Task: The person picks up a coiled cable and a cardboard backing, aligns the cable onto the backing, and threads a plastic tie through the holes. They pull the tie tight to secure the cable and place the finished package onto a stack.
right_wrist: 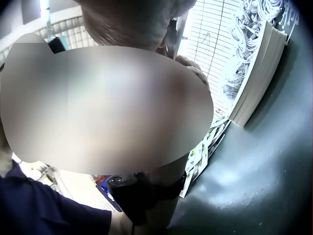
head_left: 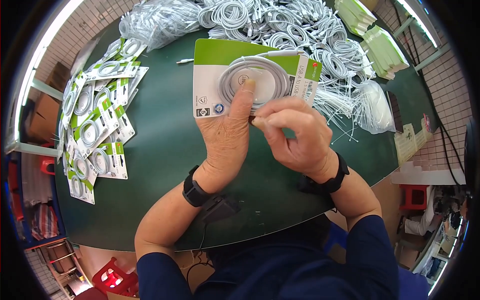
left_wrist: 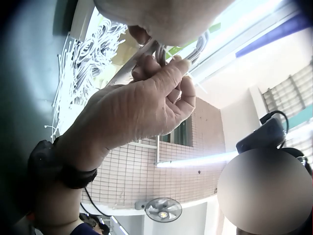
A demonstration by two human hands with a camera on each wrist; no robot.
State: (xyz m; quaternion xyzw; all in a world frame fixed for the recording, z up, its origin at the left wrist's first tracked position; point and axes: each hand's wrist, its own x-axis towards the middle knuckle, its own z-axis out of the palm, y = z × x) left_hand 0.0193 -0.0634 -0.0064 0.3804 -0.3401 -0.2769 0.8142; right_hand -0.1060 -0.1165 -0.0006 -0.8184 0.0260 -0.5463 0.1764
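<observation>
A green-and-white card [head_left: 205,75] bears a coiled grey-white USB cable [head_left: 225,80]. My left hand [head_left: 225,135] holds the card up over the table from its near edge, thumb laid across the coil. Close beside it, at the card's lower edge, my right hand [head_left: 300,130] has its fingers curled, thumb and index finger pinching at the end of a thin white cable tie. In the left wrist view the right hand [left_wrist: 132,112] has its fingertips right at the cable loops [left_wrist: 195,51]. The tie is mostly hidden by the fingers.
Carded cables [head_left: 90,132] lie overlapping at the table's left. A heap of coiled cables [head_left: 280,22] covers the back, with a clear bag of cables [head_left: 160,22] beside it. Loose white cable ties [head_left: 332,107], a bag of ties [head_left: 372,107] and card stacks [head_left: 385,52] stand to the right.
</observation>
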